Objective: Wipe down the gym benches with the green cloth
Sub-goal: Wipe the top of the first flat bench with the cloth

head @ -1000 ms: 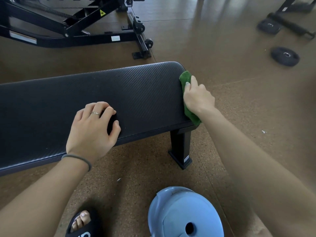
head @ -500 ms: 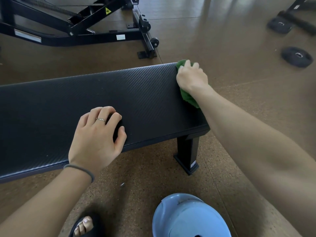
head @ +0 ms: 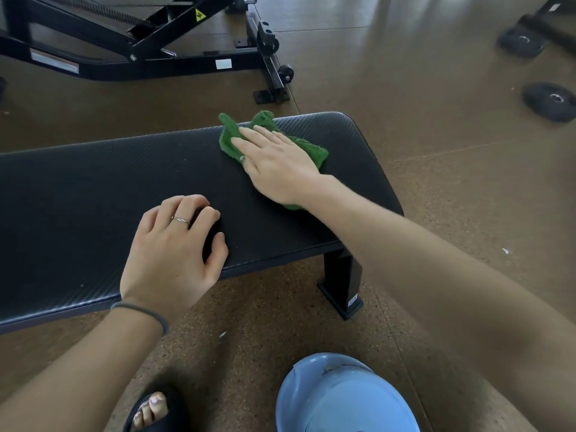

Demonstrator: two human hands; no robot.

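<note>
Green cloth lies crumpled on the far right part of the black padded gym bench, on its top surface near the rounded end. Right hand lies flat on the cloth, palm down, fingers straight and only a little spread, pointing left and away; it presses the cloth rather than gripping it. Cloth bunches out past the fingertips toward the far edge, shows again beside the knuckles on the right, and a small bit shows under the wrist. Right forearm crosses the near right corner of the bench.

Left hand rests on the bench top near its front edge, well apart from the cloth. Fingers curl loosely, tips touching the pad, thumb against the near edge; it holds nothing. Thin ring on one finger, grey hair tie around the wrist.

Bench pad has a fine woven texture, with a few pale specks on it. One black square leg stands on the brown speckled floor under the right end. Black frame of another machine sits beyond the bench, small wheel at its end. Two black weight plates lie on the floor far right. Light blue rounded object at the bottom edge, near a foot in a black sandal.
</note>
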